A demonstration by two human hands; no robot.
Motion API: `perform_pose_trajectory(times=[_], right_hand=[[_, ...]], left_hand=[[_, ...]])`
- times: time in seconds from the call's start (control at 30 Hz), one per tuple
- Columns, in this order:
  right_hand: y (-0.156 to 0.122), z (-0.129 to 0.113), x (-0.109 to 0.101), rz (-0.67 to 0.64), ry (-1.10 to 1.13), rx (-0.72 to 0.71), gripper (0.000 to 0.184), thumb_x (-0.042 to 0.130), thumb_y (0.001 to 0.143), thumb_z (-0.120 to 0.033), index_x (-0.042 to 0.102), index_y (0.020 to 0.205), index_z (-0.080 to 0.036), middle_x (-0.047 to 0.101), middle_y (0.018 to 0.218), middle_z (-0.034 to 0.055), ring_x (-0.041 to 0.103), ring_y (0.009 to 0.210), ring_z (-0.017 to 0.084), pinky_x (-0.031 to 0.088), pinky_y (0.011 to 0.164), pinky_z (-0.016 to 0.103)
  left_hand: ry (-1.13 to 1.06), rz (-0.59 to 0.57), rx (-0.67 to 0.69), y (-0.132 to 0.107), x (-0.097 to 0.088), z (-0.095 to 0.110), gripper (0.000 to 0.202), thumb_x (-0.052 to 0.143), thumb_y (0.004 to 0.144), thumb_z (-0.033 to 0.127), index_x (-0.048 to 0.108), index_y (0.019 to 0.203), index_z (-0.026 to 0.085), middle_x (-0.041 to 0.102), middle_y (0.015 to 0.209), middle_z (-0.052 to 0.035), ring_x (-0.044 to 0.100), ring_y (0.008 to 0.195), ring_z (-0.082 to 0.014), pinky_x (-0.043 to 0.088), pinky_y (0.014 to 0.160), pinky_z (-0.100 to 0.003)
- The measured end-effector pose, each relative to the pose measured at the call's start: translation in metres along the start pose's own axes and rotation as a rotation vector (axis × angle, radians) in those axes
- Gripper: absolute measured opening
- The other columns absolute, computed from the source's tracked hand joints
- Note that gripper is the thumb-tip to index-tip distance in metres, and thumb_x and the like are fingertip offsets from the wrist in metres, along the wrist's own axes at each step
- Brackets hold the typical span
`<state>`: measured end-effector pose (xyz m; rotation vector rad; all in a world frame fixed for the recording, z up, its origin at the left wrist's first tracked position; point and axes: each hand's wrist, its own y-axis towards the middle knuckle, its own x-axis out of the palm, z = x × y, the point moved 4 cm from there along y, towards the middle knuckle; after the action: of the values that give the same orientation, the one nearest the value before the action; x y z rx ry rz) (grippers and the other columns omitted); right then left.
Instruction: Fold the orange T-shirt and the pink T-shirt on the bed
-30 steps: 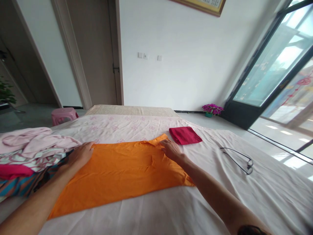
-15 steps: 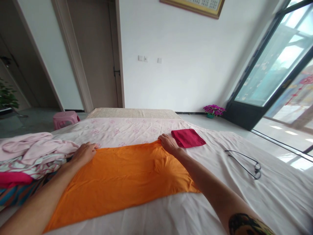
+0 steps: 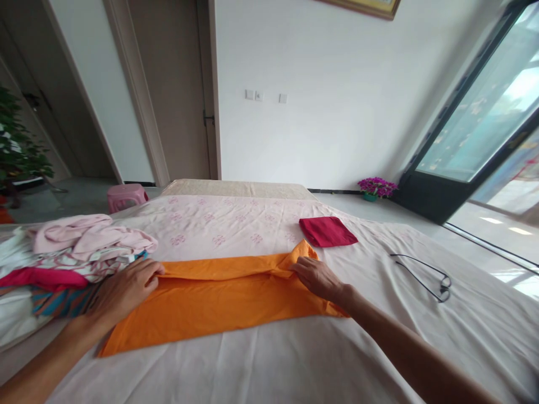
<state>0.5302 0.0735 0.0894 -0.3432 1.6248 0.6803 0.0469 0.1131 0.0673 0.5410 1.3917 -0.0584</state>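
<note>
Mid-fold, looks like: left hand [image 3: 126, 286] and right hand [image 3: 320, 278] each pinch the orange cloth [image 3: 219, 306]'s far edge. The next move probably needs an even pull to the near hem.

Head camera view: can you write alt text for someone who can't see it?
A person's left hand and right hand pinch the far edge of a flat orange cloth, doubled toward them on a pale pink bed sheet. A heap of clothes lies left, a folded red cloth and thin black hanger right.
</note>
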Motion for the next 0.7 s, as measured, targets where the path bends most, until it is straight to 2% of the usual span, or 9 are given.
perform_pose_trajectory(times=[0.17,0.3,0.4,0.47,0.57,0.63,0.7], right_hand=[[-0.007,-0.012,-0.017,0.080,-0.006,-0.033,0.031,0.036,0.099,-0.017,0.065,0.108,-0.020,0.060,0.087,0.0064,0.054,0.080,0.017,0.040,0.072,0.028],[-0.020,-0.032,-0.016,-0.025,0.035,-0.045,0.029,0.037,0.098,-0.017,0.065,0.104,-0.020,0.062,0.087,0.0062,0.055,0.075,0.015,0.039,0.068,0.026],[-0.032,-0.040,-0.011,-0.092,0.149,0.015,0.026,0.039,0.101,-0.025,0.065,0.101,-0.022,0.065,0.089,0.0049,0.058,0.076,0.014,0.040,0.067,0.024],[-0.038,-0.033,-0.011,-0.064,0.216,0.106,0.030,0.037,0.103,-0.031,0.066,0.096,-0.024,0.067,0.090,0.0039,0.060,0.078,0.015,0.042,0.070,0.024],[-0.047,-0.002,-0.015,0.126,0.234,0.386,0.032,0.037,0.102,-0.033,0.067,0.100,-0.023,0.070,0.098,0.0050,0.064,0.087,0.017,0.044,0.076,0.027],[-0.053,0.024,-0.014,0.211,0.221,0.609,0.029,0.042,0.098,-0.032,0.066,0.109,-0.022,0.070,0.103,0.0061,0.064,0.091,0.019,0.045,0.077,0.028],[-0.059,0.046,-0.006,0.183,0.254,0.788,0.031,0.047,0.093,-0.035,0.065,0.115,-0.020,0.071,0.099,0.0059,0.065,0.086,0.019,0.044,0.072,0.028]], left_hand=[[0.067,0.057,-0.011,-0.011,-0.010,0.005,0.020,0.045,0.081,0.021,0.063,0.088,0.024,0.069,0.097,-0.0033,0.061,0.094,-0.0242,0.043,0.089,-0.038],[0.101,0.036,-0.002,-0.018,-0.007,0.009,0.022,0.044,0.079,0.020,0.065,0.084,0.025,0.070,0.093,-0.0041,0.061,0.095,-0.0265,0.041,0.091,-0.041],[0.102,-0.001,-0.009,-0.025,0.004,0.007,0.024,0.043,0.079,0.020,0.066,0.084,0.026,0.071,0.095,-0.0051,0.061,0.097,-0.0286,0.040,0.092,-0.045],[0.100,-0.028,-0.038,-0.028,0.012,0.002,0.023,0.045,0.077,0.022,0.067,0.083,0.026,0.071,0.095,-0.0060,0.062,0.095,-0.0300,0.040,0.092,-0.047],[0.133,-0.024,-0.064,-0.028,0.018,0.004,0.024,0.047,0.073,0.023,0.066,0.087,0.027,0.071,0.096,-0.0058,0.060,0.097,-0.0318,0.039,0.097,-0.051],[0.139,0.032,-0.028,-0.023,0.015,0.021,0.028,0.048,0.073,0.025,0.066,0.094,0.028,0.071,0.101,-0.0053,0.059,0.102,-0.0322,0.037,0.101,-0.052],[0.071,0.075,0.048,-0.015,0.010,0.055,0.028,0.050,0.077,0.027,0.066,0.100,0.027,0.070,0.105,-0.0055,0.059,0.105,-0.0307,0.039,0.101,-0.049]])
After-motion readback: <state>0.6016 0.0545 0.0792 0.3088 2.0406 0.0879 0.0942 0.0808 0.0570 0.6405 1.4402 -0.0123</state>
